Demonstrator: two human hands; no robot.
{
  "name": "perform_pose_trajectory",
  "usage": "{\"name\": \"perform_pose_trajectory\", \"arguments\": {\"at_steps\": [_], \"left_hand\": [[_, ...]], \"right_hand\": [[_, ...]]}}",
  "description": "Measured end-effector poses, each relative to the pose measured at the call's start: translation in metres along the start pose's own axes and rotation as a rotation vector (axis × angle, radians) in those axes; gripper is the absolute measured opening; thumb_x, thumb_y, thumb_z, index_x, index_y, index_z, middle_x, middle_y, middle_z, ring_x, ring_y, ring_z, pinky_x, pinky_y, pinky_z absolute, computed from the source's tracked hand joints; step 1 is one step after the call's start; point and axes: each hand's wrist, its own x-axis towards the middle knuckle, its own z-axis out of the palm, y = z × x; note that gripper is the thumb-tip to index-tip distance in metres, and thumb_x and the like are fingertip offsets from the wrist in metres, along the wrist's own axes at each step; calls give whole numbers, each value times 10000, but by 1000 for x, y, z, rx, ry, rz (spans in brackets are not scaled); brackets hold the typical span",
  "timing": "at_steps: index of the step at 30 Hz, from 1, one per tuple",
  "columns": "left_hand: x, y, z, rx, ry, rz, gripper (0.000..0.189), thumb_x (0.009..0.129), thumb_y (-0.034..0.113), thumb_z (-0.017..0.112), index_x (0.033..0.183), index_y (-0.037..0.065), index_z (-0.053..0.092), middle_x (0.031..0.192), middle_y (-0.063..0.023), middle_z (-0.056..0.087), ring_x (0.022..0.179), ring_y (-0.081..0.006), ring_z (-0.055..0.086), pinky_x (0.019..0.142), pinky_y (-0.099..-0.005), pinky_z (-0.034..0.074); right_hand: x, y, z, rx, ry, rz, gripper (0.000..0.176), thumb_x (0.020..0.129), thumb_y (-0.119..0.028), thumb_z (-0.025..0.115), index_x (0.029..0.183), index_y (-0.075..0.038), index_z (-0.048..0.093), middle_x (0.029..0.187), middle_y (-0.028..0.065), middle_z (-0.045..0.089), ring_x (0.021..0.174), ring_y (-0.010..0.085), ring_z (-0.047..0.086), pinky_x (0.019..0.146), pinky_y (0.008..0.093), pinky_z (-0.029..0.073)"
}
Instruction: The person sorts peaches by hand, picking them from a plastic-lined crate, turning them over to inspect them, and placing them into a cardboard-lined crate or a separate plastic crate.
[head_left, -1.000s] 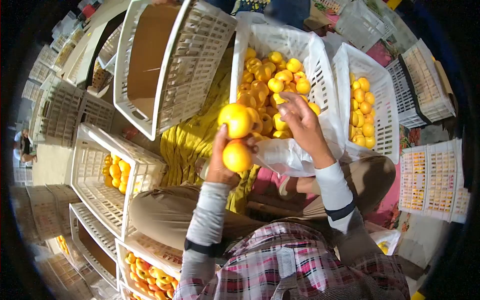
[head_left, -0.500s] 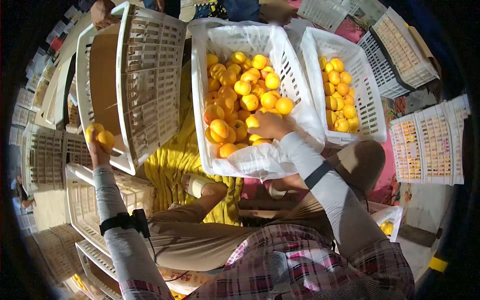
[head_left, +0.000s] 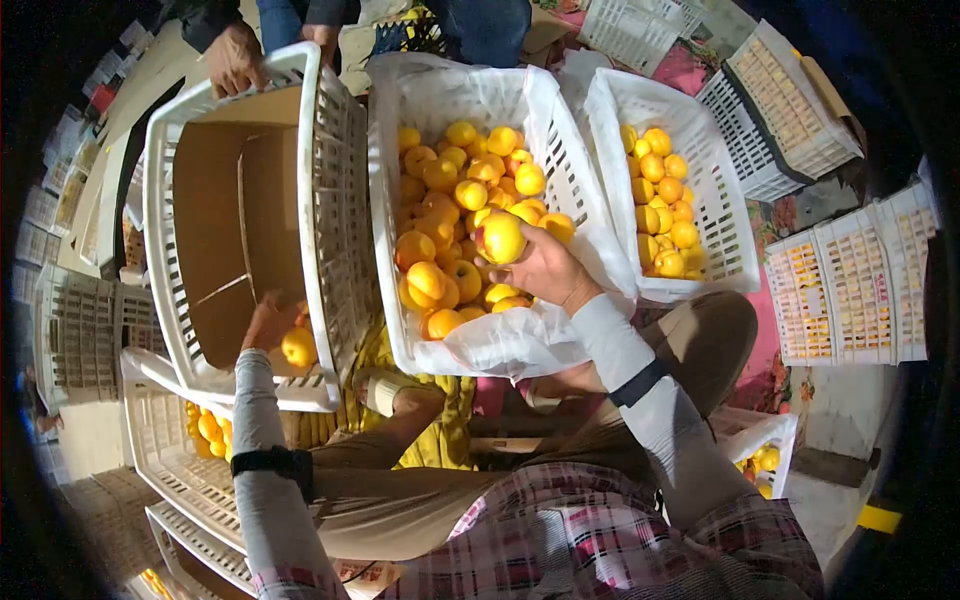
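Note:
My right hand [head_left: 552,268] is closed round a yellow peach [head_left: 500,238] with a dark red patch, raised above the lined white crate [head_left: 590,200] of peaches in the middle. My left hand [head_left: 270,322] is at the near end of a tilted white crate [head_left: 330,210] lined with brown cardboard [head_left: 215,230]. Its fingers are curled and partly hidden, with a yellow peach [head_left: 299,346] against them. Inside the middle crate lie many yellow peaches [head_left: 440,175], some blushed orange-red.
Another person's hand [head_left: 236,60] grips the far rim of the tilted crate. A second lined crate [head_left: 715,180] of peaches stands at the right. Stacked crates [head_left: 850,280] line the right side. Beneath is yellow cloth [head_left: 440,425].
The cardboard-lined crate has swung to show more of its inside. My left hand moved right into it; one peach now shows there instead of two. My right hand lifted a peach.

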Motion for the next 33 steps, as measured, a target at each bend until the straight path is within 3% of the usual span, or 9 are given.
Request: {"name": "perform_pose_trajectory", "arguments": {"at_steps": [4, 7, 12, 16, 20, 24, 26, 32, 33], "left_hand": [[-93, 229, 62, -102, 481, 406, 284, 840, 167, 558, 1053, -20, 550, 933, -132, 612, 860, -215, 588, 749, -285, 469], [-154, 307, 125, -236, 167, 272, 238, 868, 167, 533, 1042, 6, 561, 901, -115, 606, 809, -171, 583, 706, -290, 488], [-189, 306, 239, -1114, -422, -198, 658, 837, 533, 465, 1302, 83, 343, 1216, -163, 469, 1026, -307, 541, 769, -402, 507], [-192, 271, 252, -1423, -254, -294, 446, 859, 397, 515, 1146, 59, 470, 1067, -154, 530, 876, -266, 568, 751, -361, 526], [-200, 256, 244, -1501, -157, -365, 413, 857, 375, 517, 1110, 50, 483, 1028, -123, 554, 901, -266, 569, 776, -417, 516], [-200, 252, 232, -1518, -58, -391, 396, 851, 385, 526, 1078, 61, 518, 1025, -103, 566, 924, -255, 564, 778, -455, 505], [-205, 271, 214, -1480, 42, -374, 481, 811, 472, 556, 1048, 53, 538, 1009, -106, 562, 919, -241, 554, 729, -394, 513], [-156, 268, 98, -711, 666, 171, 432, 850, 434, 522, 1076, 66, 533, 935, -61, 563, 893, -192, 555, 751, -345, 471], [-141, 251, 80, -528, 708, 205, 431, 834, 414, 558, 1065, 51, 539, 917, -55, 562, 867, -182, 554, 734, -324, 466]], "right_hand": [[-5, -5, 8, 236, -79, -8, 510, 866, -396, 449, 1250, -64, 406, 1242, 176, 449, 986, 319, 532, 785, 373, 443], [-6, -2, 15, 277, -140, -8, 545, 870, -438, 405, 1230, -29, 413, 1226, 198, 462, 1023, 319, 519, 832, 403, 430], [-3, 8, 50, -87, -8, -133, 555, 904, -443, 324, 1264, -28, 401, 1285, 166, 426, 1153, 252, 441, 923, 382, 374], [31, -44, 12, -1173, 624, -176, 465, 879, -409, 456, 1129, -24, 528, 1053, 79, 591, 952, 148, 547, 793, 290, 436], [79, -33, -65, -2100, 485, -122, 430, 770, -334, 581, 1061, -19, 552, 943, 186, 605, 906, 297, 592, 777, 385, 469], [108, 12, -86, -2273, 512, 126, 540, 701, -341, 680, 1078, -5, 487, 991, 180, 573, 913, 307, 574, 753, 395, 480], [110, 26, -82, -2173, 768, 83, 531, 681, -290, 701, 1069, -8, 472, 1042, 208, 543, 947, 344, 567, 789, 397, 477], [108, 13, -92, -2187, 751, -81, 491, 696, -386, 670, 1009, -50, 494, 812, 116, 577, 759, 259, 595, 612, 358, 494], [99, 4, -80, -1515, 668, 106, 466, 722, -414, 642, 994, -59, 512, 794, 102, 578, 664, 214, 564, 539, 319, 458]]}}
